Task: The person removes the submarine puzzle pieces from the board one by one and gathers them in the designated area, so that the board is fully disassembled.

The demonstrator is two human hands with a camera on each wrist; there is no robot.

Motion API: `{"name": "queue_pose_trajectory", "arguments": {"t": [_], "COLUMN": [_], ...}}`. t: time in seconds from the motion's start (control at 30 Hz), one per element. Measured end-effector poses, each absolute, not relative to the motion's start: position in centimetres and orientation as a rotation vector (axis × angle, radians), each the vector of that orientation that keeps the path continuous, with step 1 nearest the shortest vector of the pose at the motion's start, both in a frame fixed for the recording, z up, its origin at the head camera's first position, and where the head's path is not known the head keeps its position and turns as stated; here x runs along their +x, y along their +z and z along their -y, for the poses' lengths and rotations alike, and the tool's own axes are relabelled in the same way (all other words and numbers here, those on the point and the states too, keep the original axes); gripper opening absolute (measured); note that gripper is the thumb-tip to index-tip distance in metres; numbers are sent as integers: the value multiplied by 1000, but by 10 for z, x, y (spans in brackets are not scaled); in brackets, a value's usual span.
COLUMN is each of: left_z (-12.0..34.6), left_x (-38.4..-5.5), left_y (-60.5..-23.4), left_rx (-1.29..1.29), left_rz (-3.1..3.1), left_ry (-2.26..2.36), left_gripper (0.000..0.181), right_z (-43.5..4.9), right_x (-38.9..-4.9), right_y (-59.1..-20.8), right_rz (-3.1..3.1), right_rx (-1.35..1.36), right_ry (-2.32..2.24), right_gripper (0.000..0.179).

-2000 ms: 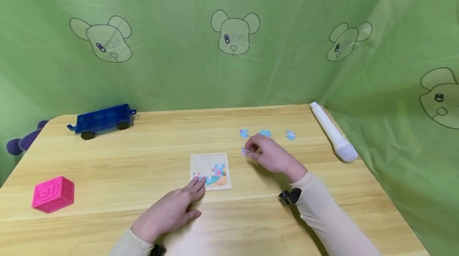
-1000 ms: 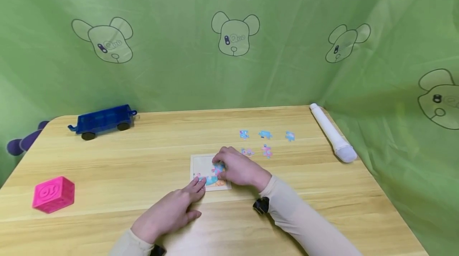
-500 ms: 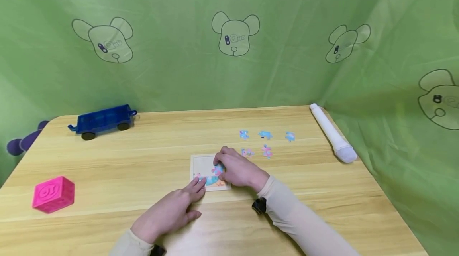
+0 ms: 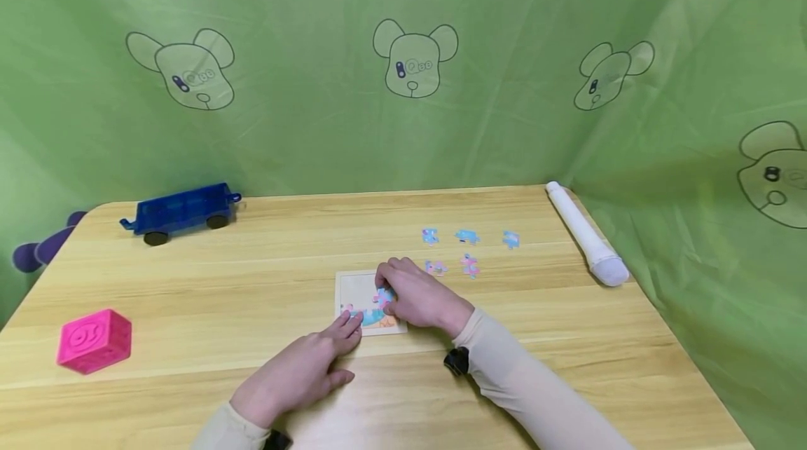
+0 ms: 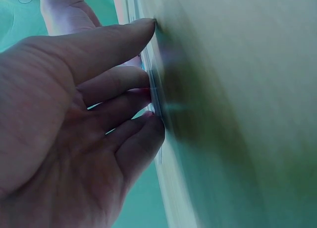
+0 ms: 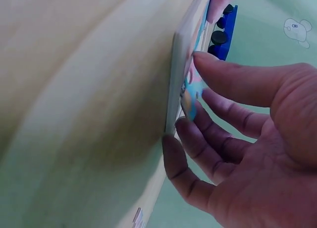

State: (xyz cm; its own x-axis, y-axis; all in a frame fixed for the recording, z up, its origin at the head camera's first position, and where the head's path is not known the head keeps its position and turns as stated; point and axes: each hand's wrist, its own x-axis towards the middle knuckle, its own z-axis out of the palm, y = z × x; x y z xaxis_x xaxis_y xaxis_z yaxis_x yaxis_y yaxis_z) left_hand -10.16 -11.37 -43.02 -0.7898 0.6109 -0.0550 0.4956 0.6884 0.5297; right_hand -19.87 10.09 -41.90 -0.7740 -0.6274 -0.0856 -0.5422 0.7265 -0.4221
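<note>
Green curtain (image 4: 302,134), printed with outlined animal heads, hangs beyond the puzzle tray (image 4: 356,289) and also off to its right. The wood-grained table (image 4: 208,303) spreads under the tray on every side. My pale sleeves (image 4: 526,380) come in from the near side. My left hand (image 4: 301,371) reaches the tray's near left corner; its fingers are stretched out, their tips resting on the rim and the pieces there, gripping nothing, with the thumb spread aside. My right hand (image 4: 424,297) is at the tray's right side, thumb and fingers curled in to a narrow gap, pinching a puzzle piece (image 6: 188,101) that, in the right wrist view, tilts up from the tray.

Well to the far left of the tray stands a blue wagon (image 4: 183,210); well to its right, a white microphone (image 4: 583,231) lies slanting. A pink block (image 4: 94,341) sits well to the tray's left. The tray itself lies flat, joined blue, pink and orange pieces (image 4: 376,319) along its near and right parts, pale base showing at the far left. Smallest are the loose ones, right of the tray: three bluish pieces (image 4: 467,236) in a farther row, two pinker pieces (image 4: 470,266) in a nearer one.
</note>
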Motion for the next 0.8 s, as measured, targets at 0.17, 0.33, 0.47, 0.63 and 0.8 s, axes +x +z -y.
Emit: {"name": "queue_pose_trajectory", "arguments": {"t": [0.17,0.33,0.47,0.63,0.8], "left_z": [113,114,114,114,114], "left_x": [-102,-102,-102,-102,-102], "left_y": [-430,-431,-431,-431,-431], "left_rx": [888,885,886,889,889], "left_rz": [-2669,-2665,-2663,-2665,-2669], "left_ry": [741,745,748,747,742], "left_gripper": [58,57,58,58,58], "right_z": [-101,-102,-103,-103,-104], "right_x": [-200,-201,-203,-205,-205], "right_y": [-420,-420,-420,-420,-416], "right_rz": [-2708,-2688,-2687,-2686,-2666], "right_rx": [-950,-979,-989,-1000,-999], "right_ry": [-569,-641,-696,-707,-738], "right_gripper": [23,21,17,17,17]}}
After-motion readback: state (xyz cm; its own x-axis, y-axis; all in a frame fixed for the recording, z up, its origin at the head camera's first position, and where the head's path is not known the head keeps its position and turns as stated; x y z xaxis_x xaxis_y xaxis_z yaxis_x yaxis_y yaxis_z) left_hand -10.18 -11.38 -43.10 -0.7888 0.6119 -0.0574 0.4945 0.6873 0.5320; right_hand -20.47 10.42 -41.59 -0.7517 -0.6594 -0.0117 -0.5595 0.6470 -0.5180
